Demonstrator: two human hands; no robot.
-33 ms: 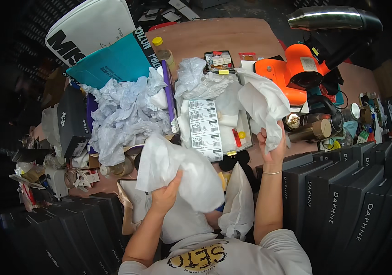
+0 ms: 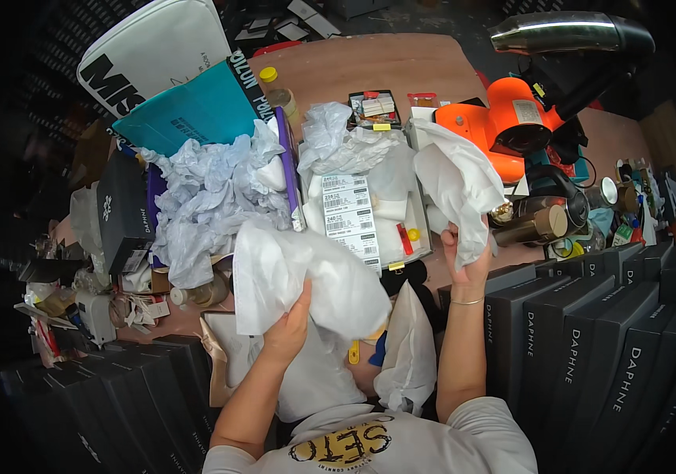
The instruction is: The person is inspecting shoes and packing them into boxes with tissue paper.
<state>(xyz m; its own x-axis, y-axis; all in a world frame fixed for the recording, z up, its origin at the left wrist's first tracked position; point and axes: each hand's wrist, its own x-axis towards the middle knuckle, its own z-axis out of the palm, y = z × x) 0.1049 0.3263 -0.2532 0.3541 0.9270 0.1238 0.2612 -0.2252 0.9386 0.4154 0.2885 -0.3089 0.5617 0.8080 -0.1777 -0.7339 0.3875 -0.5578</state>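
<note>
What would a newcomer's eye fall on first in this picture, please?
Probably the white tissue paper: the left hand grips one big sheet near the table's front edge, and the right hand lifts another sheet beside the open white box. Next, the bright orange tool at the far right, and the stacked black boxes at lower right.
</note>
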